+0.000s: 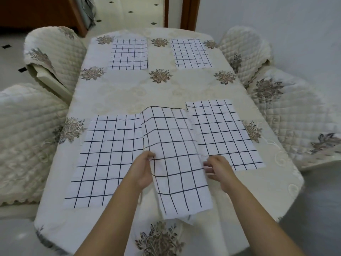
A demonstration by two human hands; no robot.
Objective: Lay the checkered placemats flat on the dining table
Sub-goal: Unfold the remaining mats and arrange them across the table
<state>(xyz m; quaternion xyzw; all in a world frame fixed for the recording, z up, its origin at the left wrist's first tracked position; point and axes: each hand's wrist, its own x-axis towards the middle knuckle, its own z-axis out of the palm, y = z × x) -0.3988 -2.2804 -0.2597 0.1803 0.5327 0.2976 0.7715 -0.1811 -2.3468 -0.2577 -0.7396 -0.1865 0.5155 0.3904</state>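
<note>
Five checkered placemats on the dining table (129, 93), all in the one head view. Two lying flat in the upper part of the frame: upper-left placemat (129, 54) and upper-right placemat (191, 53), well apart, with a floral motif of the tablecloth between them. Two more lying flat lower down: lower-left placemat (108, 159) and lower-right placemat (223, 133). Between these, the middle placemat (175, 145), rumpled and bowed up off the cloth, overlapping the right edge of the lower-left one and the left edge of the lower-right one, with its near end close to the table's lower edge and a fold of white fabric showing beneath it.

Left hand (144, 169) at the middle placemat's left edge, fingers curled round that edge and clamped on the fabric. Right hand (216, 169) at the same placemat's right edge, fingers blurred, slightly apart and pointing at the cloth; cannot tell whether gripping it or only touching.

Quilted chairs with floral covers on both sides: left chairs (53, 58) at the left of the frame, right chairs (295, 117) at the right. Brown door frame (190, 13) at top centre.
</note>
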